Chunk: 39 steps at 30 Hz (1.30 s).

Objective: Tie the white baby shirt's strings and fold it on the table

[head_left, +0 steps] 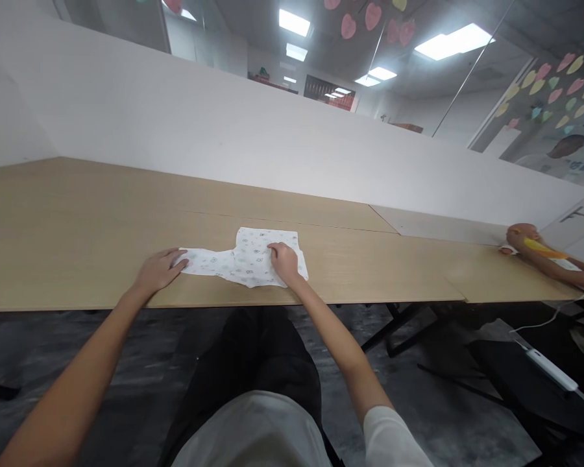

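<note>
A small white baby shirt (253, 257) with a scattered dark print lies on the table near its front edge. One sleeve (207, 262) stretches out to the left, and the body looks folded over on the right. My left hand (158, 271) rests on the sleeve's end, its thumb and fingers apart on the cloth. On the right part of the body, my right hand (284, 262) is closed, with curled fingers against the fabric. The undersides of its fingers are hidden.
The long wooden table (102, 227) meets a white wall (214, 139) topped with glass. At the far right lies a doll (523, 235) beside a person's arm (555, 263). Below it stands a black chair (520, 383) with a white power strip (549, 368) and cable.
</note>
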Available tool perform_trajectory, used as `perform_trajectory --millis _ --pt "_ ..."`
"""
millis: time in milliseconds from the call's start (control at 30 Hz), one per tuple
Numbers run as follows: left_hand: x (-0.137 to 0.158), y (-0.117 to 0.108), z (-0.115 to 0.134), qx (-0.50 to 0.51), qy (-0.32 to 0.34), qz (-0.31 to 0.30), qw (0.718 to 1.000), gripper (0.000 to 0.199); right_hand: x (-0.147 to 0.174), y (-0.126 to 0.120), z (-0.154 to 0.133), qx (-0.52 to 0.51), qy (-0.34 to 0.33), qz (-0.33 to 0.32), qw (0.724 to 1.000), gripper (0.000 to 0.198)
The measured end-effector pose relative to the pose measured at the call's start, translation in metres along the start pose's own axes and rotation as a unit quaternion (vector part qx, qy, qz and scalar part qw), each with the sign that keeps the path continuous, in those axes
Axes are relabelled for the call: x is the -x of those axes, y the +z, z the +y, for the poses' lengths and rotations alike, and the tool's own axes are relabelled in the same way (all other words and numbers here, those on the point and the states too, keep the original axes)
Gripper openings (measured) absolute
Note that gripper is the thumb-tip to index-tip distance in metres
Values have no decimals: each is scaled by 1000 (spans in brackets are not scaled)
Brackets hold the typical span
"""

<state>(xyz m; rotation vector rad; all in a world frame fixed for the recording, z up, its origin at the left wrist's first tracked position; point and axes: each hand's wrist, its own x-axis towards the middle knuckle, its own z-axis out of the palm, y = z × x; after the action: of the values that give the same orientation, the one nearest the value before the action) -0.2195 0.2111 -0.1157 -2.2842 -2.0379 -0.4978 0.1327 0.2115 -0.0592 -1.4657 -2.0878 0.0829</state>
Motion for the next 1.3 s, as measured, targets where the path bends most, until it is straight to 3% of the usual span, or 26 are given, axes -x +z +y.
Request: perform_trajectory --millis 267,700,900,1100,1167,1300 --pt "1 -2 2 6 7 2 1000 72 -1 32 -17 23 -16 -75 997 35" --pt "1 -3 2 10 6 2 1000 72 4 37 -27 46 -23 -83 995 40" --pt "4 -14 14 -14 -98 15 995 70 14 36 -25 36 -50 -88 994 34" --pt "-3 -25 17 89 -209 1 974 60 26 15 -9 -46 -64 -63 995 30" --pt "-9 -31 22 149 -236 30 960 55 26 7 0 -77 -48 -48 995 27" --pt "-28 -42 60 255 -235 180 921 39 18 -2 19 -142 20 -6 990 24"
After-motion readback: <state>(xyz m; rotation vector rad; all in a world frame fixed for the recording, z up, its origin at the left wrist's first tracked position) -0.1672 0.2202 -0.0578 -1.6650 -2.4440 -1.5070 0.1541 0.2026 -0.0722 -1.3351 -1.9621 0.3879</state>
